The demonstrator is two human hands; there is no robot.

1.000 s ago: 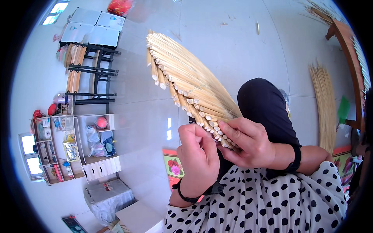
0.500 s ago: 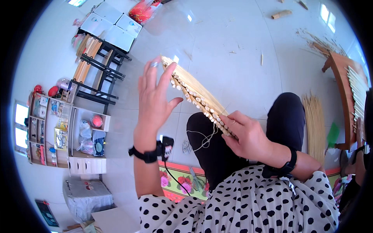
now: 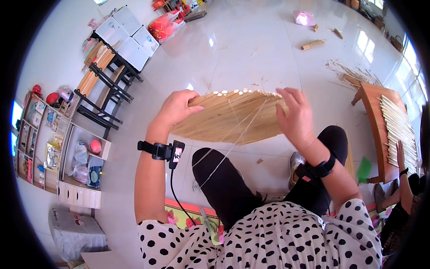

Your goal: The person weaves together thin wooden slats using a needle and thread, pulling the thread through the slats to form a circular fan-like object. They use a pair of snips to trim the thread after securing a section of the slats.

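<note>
A mat of pale dry plant stalks (image 3: 210,119), bound side by side, is held up in front of my knees, its round cut ends showing along the top edge. My left hand (image 3: 175,109) is closed on its left end, thumb on the near face. At the right end my right hand (image 3: 296,119) has bent fingers closed about the upper corner. A thin pale thread (image 3: 227,153) hangs from the mat across my left thigh, and its strands cross over the stalks. Fingers behind the mat are hidden.
At right a low wooden bench (image 3: 376,116) carries a row of stalks (image 3: 394,127), with another person's hand (image 3: 400,154) on them. Beside it lies a green sheet (image 3: 364,169). Stalk scraps (image 3: 354,74) lie on the floor. Shelves (image 3: 67,157) and dark-framed benches (image 3: 98,85) stand left.
The mat has turned from a steep, edge-on slant to nearly level, its broad face now showing. My left hand has closed on its left end; my right hand has moved up and right.
</note>
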